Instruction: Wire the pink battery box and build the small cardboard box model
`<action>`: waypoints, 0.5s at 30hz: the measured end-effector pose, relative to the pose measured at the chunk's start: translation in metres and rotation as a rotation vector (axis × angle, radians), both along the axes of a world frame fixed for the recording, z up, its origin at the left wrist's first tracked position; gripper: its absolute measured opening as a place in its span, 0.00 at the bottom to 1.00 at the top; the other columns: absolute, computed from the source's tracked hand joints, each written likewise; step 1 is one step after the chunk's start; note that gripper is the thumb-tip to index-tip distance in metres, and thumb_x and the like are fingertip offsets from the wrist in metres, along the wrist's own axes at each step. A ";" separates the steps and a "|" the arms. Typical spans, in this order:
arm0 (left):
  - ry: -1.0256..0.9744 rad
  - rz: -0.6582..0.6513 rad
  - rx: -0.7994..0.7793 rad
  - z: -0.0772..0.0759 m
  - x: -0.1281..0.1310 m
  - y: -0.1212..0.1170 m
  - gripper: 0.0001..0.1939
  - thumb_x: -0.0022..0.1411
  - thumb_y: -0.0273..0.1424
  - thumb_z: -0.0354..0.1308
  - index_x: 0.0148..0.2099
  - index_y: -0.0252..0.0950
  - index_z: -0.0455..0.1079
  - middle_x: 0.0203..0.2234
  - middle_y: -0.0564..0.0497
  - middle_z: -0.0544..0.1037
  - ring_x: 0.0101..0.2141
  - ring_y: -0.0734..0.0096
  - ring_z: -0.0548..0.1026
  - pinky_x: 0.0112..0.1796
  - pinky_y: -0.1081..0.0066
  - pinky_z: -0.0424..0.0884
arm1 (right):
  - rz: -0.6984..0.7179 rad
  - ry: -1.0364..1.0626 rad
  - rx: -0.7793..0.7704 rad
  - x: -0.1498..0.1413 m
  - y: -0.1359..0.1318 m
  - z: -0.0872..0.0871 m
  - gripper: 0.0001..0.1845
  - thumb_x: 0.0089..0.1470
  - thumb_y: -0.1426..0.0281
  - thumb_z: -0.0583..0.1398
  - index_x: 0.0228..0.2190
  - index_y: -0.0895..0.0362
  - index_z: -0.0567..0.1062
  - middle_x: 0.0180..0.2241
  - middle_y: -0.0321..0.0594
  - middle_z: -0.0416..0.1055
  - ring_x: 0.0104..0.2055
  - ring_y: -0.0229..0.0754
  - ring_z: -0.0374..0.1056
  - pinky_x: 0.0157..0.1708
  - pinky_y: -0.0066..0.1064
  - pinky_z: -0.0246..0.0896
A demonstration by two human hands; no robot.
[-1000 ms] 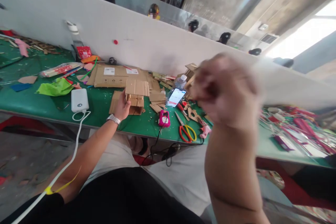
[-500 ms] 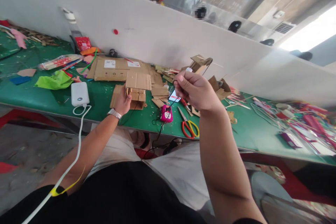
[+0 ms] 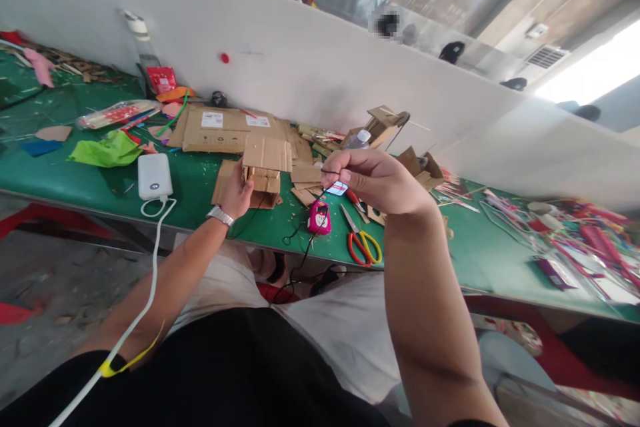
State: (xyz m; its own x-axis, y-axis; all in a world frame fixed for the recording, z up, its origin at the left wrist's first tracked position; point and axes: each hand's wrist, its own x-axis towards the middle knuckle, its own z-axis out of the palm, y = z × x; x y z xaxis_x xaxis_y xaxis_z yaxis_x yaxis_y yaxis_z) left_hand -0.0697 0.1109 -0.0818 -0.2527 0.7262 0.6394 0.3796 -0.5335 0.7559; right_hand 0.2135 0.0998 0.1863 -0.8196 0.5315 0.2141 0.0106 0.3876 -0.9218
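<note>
My left hand [image 3: 237, 195] is wrapped around the left side of a small cardboard box [image 3: 267, 155] resting on the green table. Higher and to the right, my right hand [image 3: 383, 177] pinches a thin black cord [image 3: 309, 245] between thumb and fingers. From there the cord runs down past a pink device [image 3: 319, 219] and over the table's front edge. Below my right hand lie scissors [image 3: 363, 240] with red and yellow handles. A phone with a lit screen [image 3: 338, 188] is partly hidden behind that hand.
A white power bank [image 3: 155, 175] with a white cable lies left of the box. Flattened cardboard [image 3: 227, 137] sits behind. A plastic bottle [image 3: 361, 139] and a cardboard construction [image 3: 387, 123] stand near the white partition [image 3: 290, 73]. Craft scraps [image 3: 590, 233] cover the right end.
My right hand has come down slightly with the black cord, uncovering more of the bottle behind it. My left hand still holds the cardboard box in place.
</note>
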 end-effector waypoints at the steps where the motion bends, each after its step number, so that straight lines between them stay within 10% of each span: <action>1: 0.002 -0.002 0.004 -0.001 0.000 0.000 0.47 0.68 0.66 0.41 0.73 0.35 0.55 0.70 0.28 0.64 0.70 0.45 0.65 0.70 0.49 0.60 | 0.010 0.024 -0.025 0.000 0.000 -0.001 0.12 0.62 0.60 0.70 0.36 0.58 0.81 0.37 0.41 0.76 0.40 0.39 0.72 0.43 0.31 0.70; 15: 0.034 0.039 -0.003 0.003 0.000 -0.002 0.48 0.69 0.66 0.41 0.73 0.34 0.58 0.66 0.28 0.68 0.69 0.43 0.66 0.68 0.48 0.63 | 0.066 0.174 -0.137 0.001 -0.005 -0.010 0.10 0.63 0.62 0.69 0.35 0.56 0.79 0.38 0.40 0.73 0.44 0.42 0.75 0.48 0.35 0.73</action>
State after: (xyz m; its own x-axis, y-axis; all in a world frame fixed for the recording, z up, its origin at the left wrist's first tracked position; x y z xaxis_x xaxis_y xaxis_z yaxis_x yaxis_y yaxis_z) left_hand -0.0698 0.1093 -0.0791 -0.2594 0.7179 0.6460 0.4253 -0.5157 0.7438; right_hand 0.2145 0.0946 0.1765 -0.8107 0.5115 0.2849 -0.1745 0.2535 -0.9515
